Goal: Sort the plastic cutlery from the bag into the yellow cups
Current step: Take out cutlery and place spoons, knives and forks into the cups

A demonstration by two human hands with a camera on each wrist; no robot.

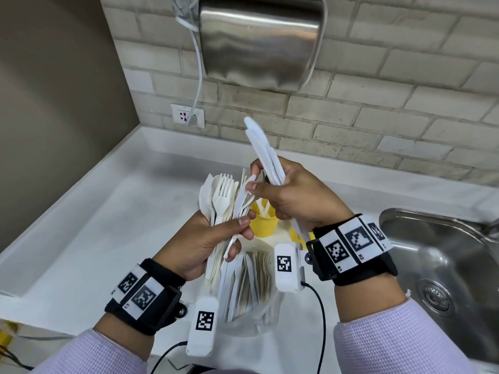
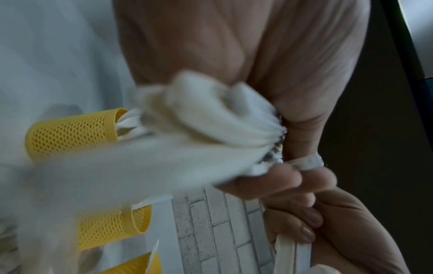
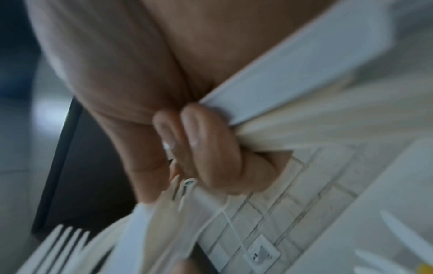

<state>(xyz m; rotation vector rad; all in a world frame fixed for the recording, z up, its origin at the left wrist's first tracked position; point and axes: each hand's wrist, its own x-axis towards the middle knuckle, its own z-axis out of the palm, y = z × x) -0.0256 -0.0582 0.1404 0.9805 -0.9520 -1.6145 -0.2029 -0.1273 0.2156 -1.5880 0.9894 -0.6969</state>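
Head view shows both hands raised over a white counter (image 1: 89, 220) in a corner with a pale brick wall (image 1: 378, 109). The left hand (image 1: 201, 244) has its fingers curled round a mixed bunch of white plastic cutlery (image 1: 220, 201), with forks and spoons fanned upward and the handles running down through the palm. The right hand (image 1: 291, 195) grips a bundle of knives (image 1: 266, 151) with its lower fingers, blades pointing up and away toward the wall, while its thumb and forefinger reach across to pinch the tip of one knife (image 1: 241, 201) that stands at the right edge of the left hand's bunch. Just below the hands a clear plastic bag (image 1: 251, 290) stands open on the counter, still full of cutlery. Behind the hands sits a yellow mesh cup (image 1: 263, 225) with some white pieces in it; a second yellow cup (image 1: 295, 234) is mostly hidden behind the right wrist. From the left wrist view, three yellow cups lie in a row on the counter, the first one (image 2: 70, 131) holding white pieces. To the right lies a steel sink (image 1: 442, 268). On the wall hangs a metal hand dryer (image 1: 259, 41), its white cord (image 1: 198, 85) dropping to a socket (image 1: 187, 114). Both wrists wear black bands with printed markers.
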